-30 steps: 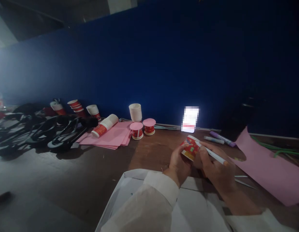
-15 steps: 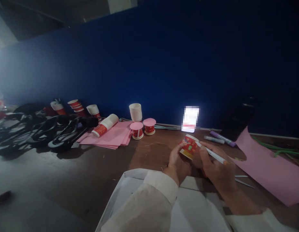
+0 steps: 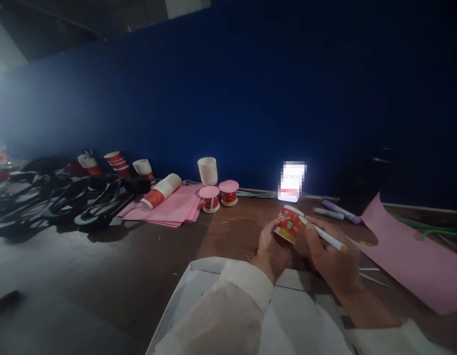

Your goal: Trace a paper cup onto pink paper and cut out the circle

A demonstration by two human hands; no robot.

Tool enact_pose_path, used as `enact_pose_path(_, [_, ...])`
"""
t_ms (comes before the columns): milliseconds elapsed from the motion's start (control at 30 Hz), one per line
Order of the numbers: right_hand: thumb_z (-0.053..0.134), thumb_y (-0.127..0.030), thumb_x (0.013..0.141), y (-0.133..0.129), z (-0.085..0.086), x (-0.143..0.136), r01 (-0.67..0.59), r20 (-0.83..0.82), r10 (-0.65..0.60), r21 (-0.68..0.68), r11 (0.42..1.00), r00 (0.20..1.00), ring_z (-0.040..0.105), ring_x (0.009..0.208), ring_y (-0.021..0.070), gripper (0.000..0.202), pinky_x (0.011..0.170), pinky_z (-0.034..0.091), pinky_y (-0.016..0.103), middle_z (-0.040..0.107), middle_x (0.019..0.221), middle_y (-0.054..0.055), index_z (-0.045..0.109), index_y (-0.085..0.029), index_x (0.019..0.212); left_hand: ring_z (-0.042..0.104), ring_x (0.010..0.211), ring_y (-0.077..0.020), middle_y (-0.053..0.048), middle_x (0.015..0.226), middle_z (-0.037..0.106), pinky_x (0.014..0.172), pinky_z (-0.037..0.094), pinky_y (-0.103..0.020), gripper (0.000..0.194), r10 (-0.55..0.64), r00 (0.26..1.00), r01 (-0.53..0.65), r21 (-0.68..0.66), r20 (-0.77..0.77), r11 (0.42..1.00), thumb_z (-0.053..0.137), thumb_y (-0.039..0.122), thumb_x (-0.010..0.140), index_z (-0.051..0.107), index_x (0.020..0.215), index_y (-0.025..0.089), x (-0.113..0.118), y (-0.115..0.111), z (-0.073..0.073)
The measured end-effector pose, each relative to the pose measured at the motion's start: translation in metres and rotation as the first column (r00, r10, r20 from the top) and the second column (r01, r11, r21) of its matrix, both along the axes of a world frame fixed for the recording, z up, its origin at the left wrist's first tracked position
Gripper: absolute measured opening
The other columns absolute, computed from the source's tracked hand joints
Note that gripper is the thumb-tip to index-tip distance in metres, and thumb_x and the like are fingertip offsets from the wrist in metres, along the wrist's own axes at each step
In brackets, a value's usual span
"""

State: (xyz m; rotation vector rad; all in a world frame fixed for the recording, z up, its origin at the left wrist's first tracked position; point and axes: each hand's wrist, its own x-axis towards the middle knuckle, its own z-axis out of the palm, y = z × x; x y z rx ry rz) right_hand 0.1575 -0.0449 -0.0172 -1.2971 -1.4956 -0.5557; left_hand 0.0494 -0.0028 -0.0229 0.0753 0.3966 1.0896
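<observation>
My left hand [image 3: 273, 250] is closed around a red patterned paper cup [image 3: 288, 225], held tilted above the table. In my right hand [image 3: 333, 259] a white marker [image 3: 327, 236] is gripped like a pen. Its tip lies at the right side of the cup, near the rim; whether it touches I cannot tell. Just behind the cup stands a phone [image 3: 292, 182] with a bright, blurred-out screen. To the left are two short red cups with pink paper discs on top, one nearer [image 3: 210, 199] and one farther right [image 3: 228, 192].
A white cup [image 3: 207, 171] stands behind the disc-topped cups. Pink sheets [image 3: 169, 209] lie left, with a cup stack [image 3: 161, 191] on them. Black headset-like gear [image 3: 98, 202] lies farther left. A purple marker [image 3: 341, 211], cut pink paper [image 3: 413, 256], scissors [image 3: 374, 278] and a white box [image 3: 184, 286] surround my hands.
Almost nothing differs. The cup in my left hand has tilted very slightly, and the marker stays at its side.
</observation>
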Motion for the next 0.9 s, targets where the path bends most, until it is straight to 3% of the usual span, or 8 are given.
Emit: enact_pose_path(900, [0.060,-0.025,0.098,0.0004,-0.0055,0.0001,-0.054,0.075,0.053,0.011,0.998,0.996,0.077,0.086,0.0218,0.016,0.079,0.059,0.032,0.080,0.096,0.007,0.074,-0.019,0.100,0.071,0.077,-0.0174,-0.011,0.087,0.076,0.074,0.055,-0.025,0.015,0.026,1.000,-0.026,-0.005,0.013,1.000,0.064,0.016,0.082,0.074,0.090,0.009,-0.0014,0.0022,-0.0036])
